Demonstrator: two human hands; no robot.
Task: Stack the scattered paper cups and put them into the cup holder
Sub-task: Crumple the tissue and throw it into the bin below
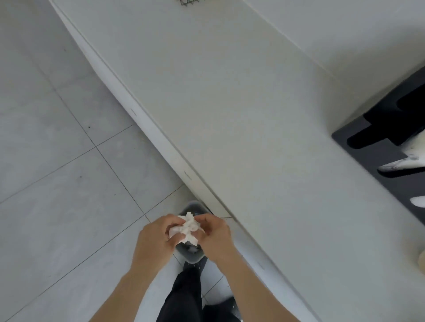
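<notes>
Both my hands are low in the head view, over the floor in front of the white table. My left hand and my right hand together grip a crumpled white paper tissue, fingers closed on it from either side. At the right edge a dark grey foam holder with black cut-out slots lies on the table. White pieces, possibly paper cups, rest on it, blurred and cut off by the frame. No cup is in either hand.
A small grey bin sits on the floor right below my hands, beside my dark trouser leg and shoe. A black wire basket peeks in at the table's far edge. Grey floor tiles spread out to the left.
</notes>
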